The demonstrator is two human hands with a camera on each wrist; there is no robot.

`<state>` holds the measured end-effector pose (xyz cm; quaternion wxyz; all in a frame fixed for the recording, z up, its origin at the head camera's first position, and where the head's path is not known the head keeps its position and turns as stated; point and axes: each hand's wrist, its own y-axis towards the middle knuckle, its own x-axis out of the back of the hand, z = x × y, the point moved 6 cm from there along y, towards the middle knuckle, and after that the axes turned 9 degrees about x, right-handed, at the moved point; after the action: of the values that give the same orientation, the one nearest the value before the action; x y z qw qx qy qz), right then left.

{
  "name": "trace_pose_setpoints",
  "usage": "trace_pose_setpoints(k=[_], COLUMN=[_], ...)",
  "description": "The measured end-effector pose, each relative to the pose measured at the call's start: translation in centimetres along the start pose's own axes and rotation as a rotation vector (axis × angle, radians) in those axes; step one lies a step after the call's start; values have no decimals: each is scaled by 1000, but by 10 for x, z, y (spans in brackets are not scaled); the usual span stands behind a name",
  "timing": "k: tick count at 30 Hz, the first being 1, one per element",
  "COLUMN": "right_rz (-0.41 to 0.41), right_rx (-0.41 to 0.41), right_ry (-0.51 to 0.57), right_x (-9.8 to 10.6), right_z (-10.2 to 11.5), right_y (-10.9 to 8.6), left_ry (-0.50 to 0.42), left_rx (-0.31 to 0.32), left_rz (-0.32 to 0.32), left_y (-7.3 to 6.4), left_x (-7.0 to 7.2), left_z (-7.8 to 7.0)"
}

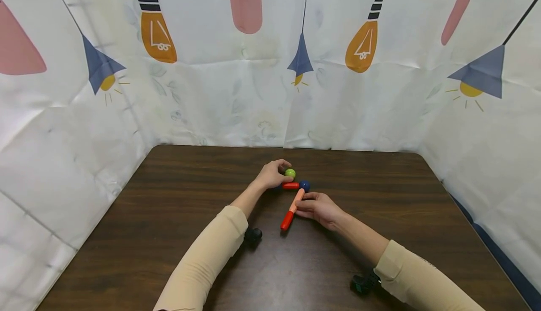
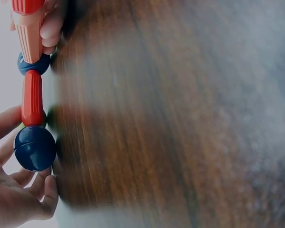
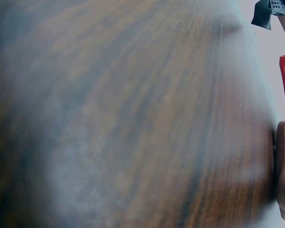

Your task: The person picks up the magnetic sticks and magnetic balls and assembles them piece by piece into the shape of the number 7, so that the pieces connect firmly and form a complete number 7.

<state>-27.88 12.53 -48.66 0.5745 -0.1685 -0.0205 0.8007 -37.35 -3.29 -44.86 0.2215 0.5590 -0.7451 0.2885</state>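
My left hand [image 1: 272, 174] curls its thumb and fingers about a green ball [image 1: 289, 173], partly hidden by them. Just in front lies a red ribbed toy stick [image 1: 290, 185] with a dark blue ball [image 1: 305, 186] at its right end. At the stick's other end, another blue ball [image 2: 35, 148] shows near the left fingers in the left wrist view. My right hand [image 1: 319, 208] pinches a peach ribbed stick [image 1: 297, 200], whose far end meets the right blue ball. A red stick [image 1: 287, 221] continues from its near end, pointing toward me.
A dark wood-grain table [image 1: 169, 236] lies beneath everything. Black wrist devices stick out below the left sleeve [image 1: 215, 250] and the right sleeve [image 1: 416, 273]. Patterned white cloth [image 1: 262, 99] hangs behind the table and along both sides.
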Motion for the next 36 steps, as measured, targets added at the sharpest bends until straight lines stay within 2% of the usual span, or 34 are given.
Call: trace_pose_setpoints(k=[7,14,22,27,32,36], right_rz=[8,-4,4,6,5,7], right_rx=[3,-5,5,1,-1,5], right_ry=[-1,-5,-3,-1,0,-1], right_x=[0,0,0,0,0,0], right_z=[1,0,0,0,1,1], right_y=[-1,-1,-1,-1,-1,-1], left_ry=[9,-8,-121,-199,-250,-270], left_rx=[-5,6,-8,-20,-30,-48], left_rz=[7,-28,-99,-123,-112,-71], left_y=[1,1,-3,-4,-8,-13], left_x=[-1,1,10,18,23,25], left_z=[-1,3,7,7,1,-6])
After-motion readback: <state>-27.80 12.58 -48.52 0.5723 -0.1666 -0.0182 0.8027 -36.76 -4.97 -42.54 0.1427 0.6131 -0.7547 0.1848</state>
